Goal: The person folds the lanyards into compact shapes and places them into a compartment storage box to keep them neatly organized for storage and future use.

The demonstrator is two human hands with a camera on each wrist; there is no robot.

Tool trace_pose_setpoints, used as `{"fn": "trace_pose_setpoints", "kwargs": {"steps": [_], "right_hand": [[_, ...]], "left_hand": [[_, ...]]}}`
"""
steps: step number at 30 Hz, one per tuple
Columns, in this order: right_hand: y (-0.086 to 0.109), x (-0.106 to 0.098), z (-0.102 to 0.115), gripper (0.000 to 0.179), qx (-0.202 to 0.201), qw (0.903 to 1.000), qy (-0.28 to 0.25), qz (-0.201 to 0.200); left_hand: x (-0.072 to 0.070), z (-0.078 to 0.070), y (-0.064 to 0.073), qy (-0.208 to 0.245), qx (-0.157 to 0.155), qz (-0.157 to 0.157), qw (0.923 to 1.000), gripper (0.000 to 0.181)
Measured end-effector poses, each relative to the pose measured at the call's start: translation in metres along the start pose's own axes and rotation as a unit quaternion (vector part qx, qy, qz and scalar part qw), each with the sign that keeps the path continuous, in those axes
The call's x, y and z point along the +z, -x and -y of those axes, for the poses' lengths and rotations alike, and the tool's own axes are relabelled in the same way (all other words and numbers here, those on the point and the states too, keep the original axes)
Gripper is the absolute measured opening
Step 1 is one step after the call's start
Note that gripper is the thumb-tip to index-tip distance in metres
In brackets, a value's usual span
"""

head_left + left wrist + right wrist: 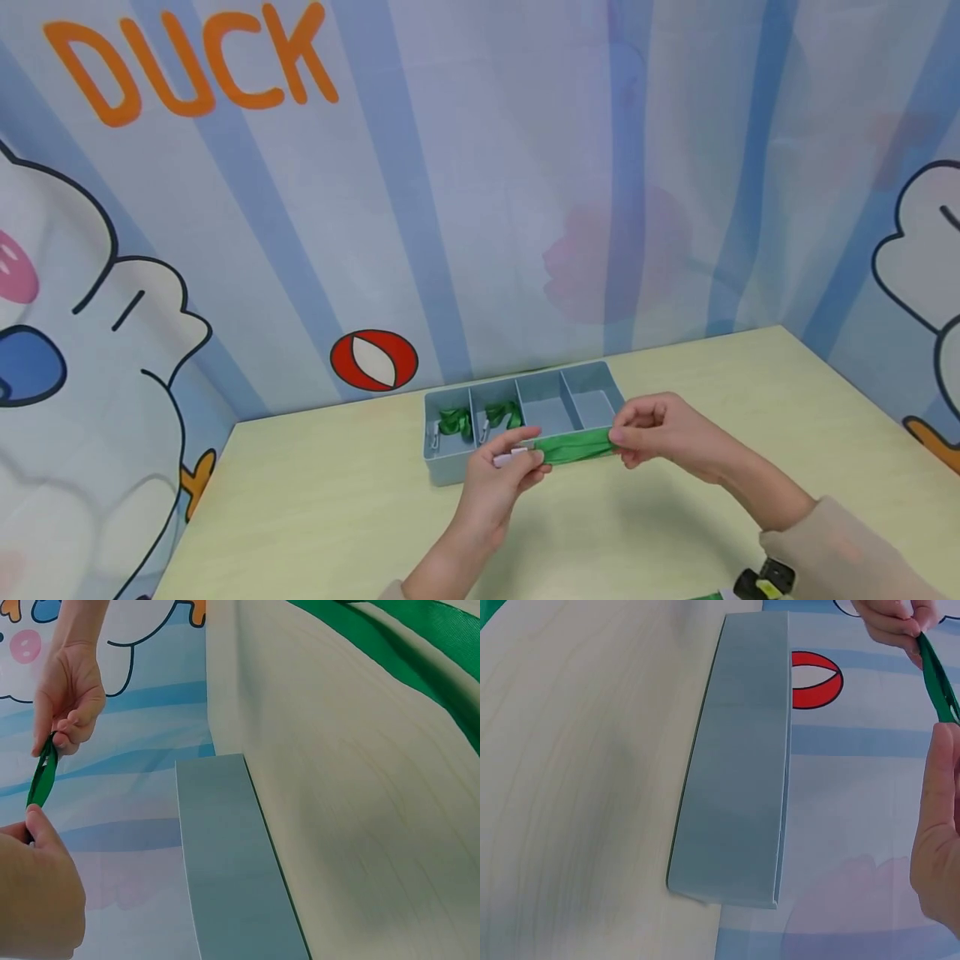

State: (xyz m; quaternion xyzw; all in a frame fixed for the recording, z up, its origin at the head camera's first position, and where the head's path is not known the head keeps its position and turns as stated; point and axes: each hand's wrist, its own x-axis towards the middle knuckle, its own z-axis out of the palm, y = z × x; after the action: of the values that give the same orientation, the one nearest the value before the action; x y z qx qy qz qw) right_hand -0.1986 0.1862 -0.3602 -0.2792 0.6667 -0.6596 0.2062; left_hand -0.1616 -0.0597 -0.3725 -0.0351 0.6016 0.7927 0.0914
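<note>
A green lanyard [576, 447] with a flat ribbon strap stretches between both hands, above the front edge of a grey-blue divided box [448, 468]. My left hand [495, 479] pinches its left end, where a small white piece [512, 456] shows between the fingers. The other end is pinched by the thumb and fingers of my right hand [663, 433]. Both wrist views show the held strap [43, 776] edge-on, off the table. In the box's two left compartments lie bunched green lanyards [454, 422], each with a small pale clip [435, 435].
The box stands on a pale wooden table [322, 508] against a printed curtain [480, 208]. Its two right compartments show bare floors. Another green strap [420, 660] lies on the table near the body. A black device [765, 579] sits beside the right sleeve.
</note>
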Motion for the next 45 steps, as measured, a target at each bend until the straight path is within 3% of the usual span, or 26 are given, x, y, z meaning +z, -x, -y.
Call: {"fn": "trace_pose_setpoints", "kwargs": {"steps": [4, 9, 12, 19, 23, 33, 41, 45], "right_hand": [[0.0, 0.002, 0.0, 0.008, 0.019, 0.9994, 0.003, -0.03], [-0.002, 0.004, 0.002, 0.03, 0.058, 0.9962, 0.019, -0.062], [-0.003, 0.006, 0.003, 0.031, 0.075, 0.9938, 0.036, -0.074], [-0.003, 0.009, 0.005, 0.02, 0.079, 0.9902, 0.071, -0.09], [-0.004, 0.014, 0.004, 0.02, 0.073, 0.9813, 0.126, -0.126], [-0.009, 0.027, 0.0, 0.008, 0.047, 0.9432, 0.26, -0.202], [-0.014, 0.04, 0.003, 0.014, 0.012, 0.886, 0.386, -0.257], [-0.013, 0.048, 0.007, 0.019, 0.002, 0.863, 0.424, -0.275]], "left_hand": [[-0.001, 0.002, 0.001, 0.002, 0.012, 0.011, 0.9999, 0.023], [-0.002, 0.003, 0.001, 0.001, 0.02, 0.01, 0.9997, 0.022], [-0.002, 0.004, 0.001, -0.002, 0.019, 0.005, 0.9998, 0.024], [-0.001, 0.006, -0.001, -0.012, 0.004, -0.015, 0.9998, 0.025], [-0.001, 0.008, -0.002, -0.013, 0.002, -0.019, 0.9997, 0.025], [0.004, 0.019, -0.006, -0.029, 0.022, -0.042, 0.9985, 0.021], [0.013, 0.026, -0.008, -0.02, 0.05, -0.058, 0.9969, 0.021], [0.019, 0.027, -0.008, -0.022, 0.054, -0.058, 0.9966, 0.02]]}}
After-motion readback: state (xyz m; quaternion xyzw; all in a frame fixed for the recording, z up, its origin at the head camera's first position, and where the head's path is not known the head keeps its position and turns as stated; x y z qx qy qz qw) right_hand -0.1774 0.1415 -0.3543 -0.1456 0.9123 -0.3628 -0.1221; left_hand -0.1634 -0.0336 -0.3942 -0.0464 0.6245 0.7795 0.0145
